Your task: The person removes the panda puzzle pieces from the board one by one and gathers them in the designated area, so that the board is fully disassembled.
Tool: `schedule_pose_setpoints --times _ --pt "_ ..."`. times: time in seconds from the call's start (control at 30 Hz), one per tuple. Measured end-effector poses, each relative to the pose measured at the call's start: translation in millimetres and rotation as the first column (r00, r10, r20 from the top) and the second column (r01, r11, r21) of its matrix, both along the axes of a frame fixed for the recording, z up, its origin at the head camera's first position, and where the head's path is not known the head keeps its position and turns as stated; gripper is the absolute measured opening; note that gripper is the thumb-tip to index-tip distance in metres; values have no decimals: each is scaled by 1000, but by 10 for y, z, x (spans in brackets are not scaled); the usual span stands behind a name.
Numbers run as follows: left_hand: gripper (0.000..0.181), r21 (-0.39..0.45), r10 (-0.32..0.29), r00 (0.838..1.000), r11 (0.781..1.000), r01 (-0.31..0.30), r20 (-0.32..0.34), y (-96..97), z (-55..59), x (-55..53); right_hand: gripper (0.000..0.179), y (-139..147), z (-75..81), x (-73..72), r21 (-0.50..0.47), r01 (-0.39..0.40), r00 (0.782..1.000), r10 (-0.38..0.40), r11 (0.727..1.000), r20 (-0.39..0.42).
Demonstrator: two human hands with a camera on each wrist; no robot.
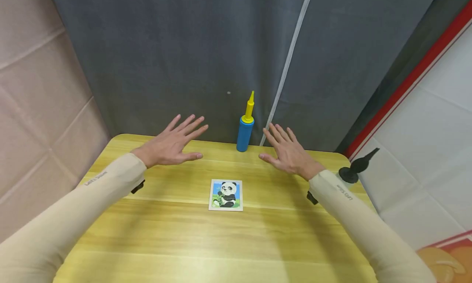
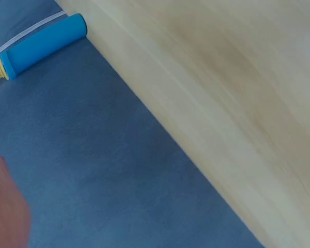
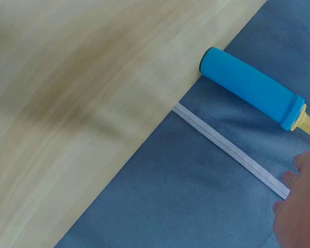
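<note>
Both hands hover over the table with fingers spread and hold nothing. The left hand (image 1: 170, 145) is to the left of a blue hand pump (image 1: 245, 134) with a yellow nozzle, which stands upright at the table's back edge. To the pump's right is the right hand (image 1: 289, 154), its thumb pointing inward. Nearer the front, between the two forearms, a square panda picture puzzle (image 1: 226, 195) lies flat. In the left wrist view the pump (image 2: 44, 44) shows at upper left; the right wrist view has it (image 3: 252, 88) at upper right.
A wooden table (image 1: 177, 233) spans the lower view. Behind it hangs a grey curtain (image 1: 166, 61) with a pale strip (image 1: 291, 57). By the right sleeve stands an object with a black spout-like top (image 1: 359, 165), partly hidden. Pale panels flank both sides.
</note>
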State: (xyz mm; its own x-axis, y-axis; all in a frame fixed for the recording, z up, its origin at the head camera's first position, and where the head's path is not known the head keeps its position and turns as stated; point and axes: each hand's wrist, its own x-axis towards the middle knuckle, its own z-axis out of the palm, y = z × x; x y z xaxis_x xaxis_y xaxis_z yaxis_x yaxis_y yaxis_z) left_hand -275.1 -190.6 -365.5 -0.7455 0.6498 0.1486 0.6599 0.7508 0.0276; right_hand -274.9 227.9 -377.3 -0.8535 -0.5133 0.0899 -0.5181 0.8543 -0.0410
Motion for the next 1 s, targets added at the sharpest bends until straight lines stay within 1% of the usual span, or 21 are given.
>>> schedule_pose_setpoints --times 0.23,0.37,0.53,0.73,0.87,1.0 --pt "93 27 3 1000 1000 -4 31 16 -156 30 93 -82 -137 -5 1 0 1000 0 1000 28" --pt "95 50 3 998 999 -6 63 44 -244 55 93 -137 -229 13 -5 0 999 1 1000 43" --pt "96 80 4 996 997 -12 93 78 -366 104 93 -189 -345 49 -31 1 998 0 1000 57" --pt "99 97 10 992 995 -22 122 100 -550 173 93 -234 -479 107 -55 -10 997 15 998 82" --pt "100 103 11 991 994 -24 133 116 -660 205 92 -263 -549 143 -76 -30 995 37 997 90" --pt "101 130 -7 991 991 -11 136 161 -745 227 92 -281 -626 176 -91 -32 995 41 995 93"
